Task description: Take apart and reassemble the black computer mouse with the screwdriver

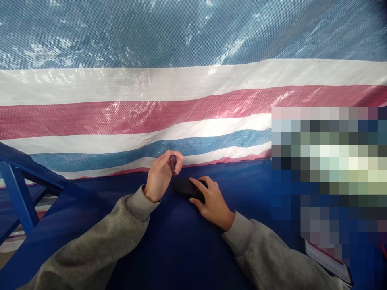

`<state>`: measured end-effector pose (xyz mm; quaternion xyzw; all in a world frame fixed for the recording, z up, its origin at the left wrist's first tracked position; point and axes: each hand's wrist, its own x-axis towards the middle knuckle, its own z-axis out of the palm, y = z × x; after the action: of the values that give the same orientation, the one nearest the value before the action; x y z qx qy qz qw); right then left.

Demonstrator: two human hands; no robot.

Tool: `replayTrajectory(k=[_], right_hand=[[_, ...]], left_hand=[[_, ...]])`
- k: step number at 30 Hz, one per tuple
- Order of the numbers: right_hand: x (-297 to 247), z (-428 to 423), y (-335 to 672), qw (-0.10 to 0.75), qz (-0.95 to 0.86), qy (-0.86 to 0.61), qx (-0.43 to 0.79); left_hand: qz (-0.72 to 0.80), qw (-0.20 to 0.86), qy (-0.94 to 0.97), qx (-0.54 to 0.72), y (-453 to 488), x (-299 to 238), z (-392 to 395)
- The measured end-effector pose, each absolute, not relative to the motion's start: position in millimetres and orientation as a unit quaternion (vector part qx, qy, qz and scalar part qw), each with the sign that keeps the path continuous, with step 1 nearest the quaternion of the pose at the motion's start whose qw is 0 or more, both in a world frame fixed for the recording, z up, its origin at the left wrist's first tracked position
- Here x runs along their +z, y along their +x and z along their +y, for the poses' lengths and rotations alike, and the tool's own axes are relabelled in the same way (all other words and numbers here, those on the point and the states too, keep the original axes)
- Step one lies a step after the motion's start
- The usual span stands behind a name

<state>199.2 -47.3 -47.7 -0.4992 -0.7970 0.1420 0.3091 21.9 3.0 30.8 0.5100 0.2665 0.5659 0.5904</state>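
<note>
My left hand is closed and raised over the blue surface. Its fingers hold a small, glossy dark purple object with a rounded end; the rest of it is hidden in the grip. To the right, my right hand grips a black elongated object with rounded ends, its thumb on the near side and its fingers over the far side. Small marks show on top of the black thing, but I cannot make out its kind. It lies on the blue surface, below and just right of my left hand.
A striped blue, white and red plastic sheet hangs behind the blue surface. At left stands a blue metal frame. A flat, pale, dark-edged item lies at lower right, near a pixelated area.
</note>
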Motion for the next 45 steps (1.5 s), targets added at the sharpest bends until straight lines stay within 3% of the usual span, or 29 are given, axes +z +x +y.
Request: replayTrajectory(k=[6,17,24,45], right_hand=[[-50,-47,200,0.316,-0.799,-0.493,0.138],[-51,-47,199,0.317,-0.803,-0.491,0.115],[-53,-46,200,0.320,-0.805,-0.485,0.117],[-50,-46,201,0.313,-0.804,-0.487,0.135]], left_hand=[[0.295,0.538,0.528,0.588,22,28,3],[0.262,0.611,0.461,0.587,19,26,10],[0.266,0.576,0.508,0.582,18,28,7],[0.244,0.636,0.506,0.529,13,28,7]])
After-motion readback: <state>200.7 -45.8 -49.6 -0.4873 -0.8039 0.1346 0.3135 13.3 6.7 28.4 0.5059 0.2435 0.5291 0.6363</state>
